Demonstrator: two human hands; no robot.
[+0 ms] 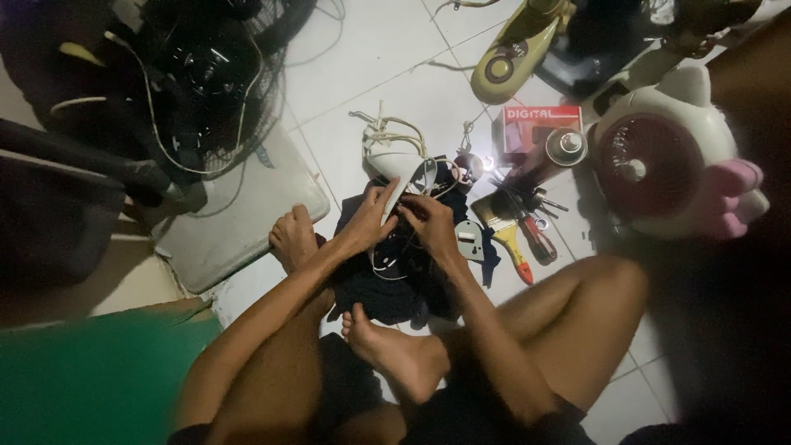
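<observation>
Both hands, the left hand (367,224) and right hand (430,227), pinch a white fan part (404,185) over the dark cloth (387,284) on the tiled floor (387,91), seemingly mid-disassembly; steady, fine fingerwork probably follows.

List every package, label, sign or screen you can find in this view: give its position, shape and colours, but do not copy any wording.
Cardboard box: on the white floor tiles beyond the hands, left of the white and pink fan; flat rectangle, red with a white band of lettering and a dark picture.
Spray can: at the box's right edge; round silver top, label not readable.
No screens or signs.
</observation>
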